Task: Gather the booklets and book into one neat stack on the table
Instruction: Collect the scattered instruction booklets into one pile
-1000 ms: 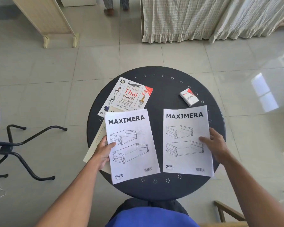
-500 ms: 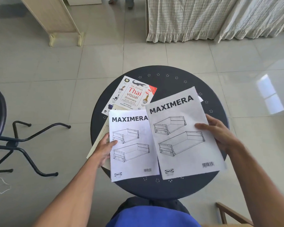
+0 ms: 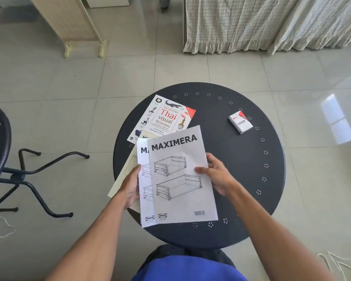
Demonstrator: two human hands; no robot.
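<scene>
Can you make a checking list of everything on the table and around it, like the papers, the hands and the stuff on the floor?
Surface: round dark table with small flower-shaped holes near its rim.
Job's things: top MAXIMERA booklet overlaps second MAXIMERA booklet, edges not lined up; Thai visual dictionary partly under them; cream sheet juts past the table's left edge.
Clutter: small VESS box, apart from the papers.
Grippers: left hand holds the second booklet's left edge; right hand grips the top booklet's right edge.
Cables: white cord on the floor.
Surroundings: tiled floor, curtain, black chair legs.
</scene>
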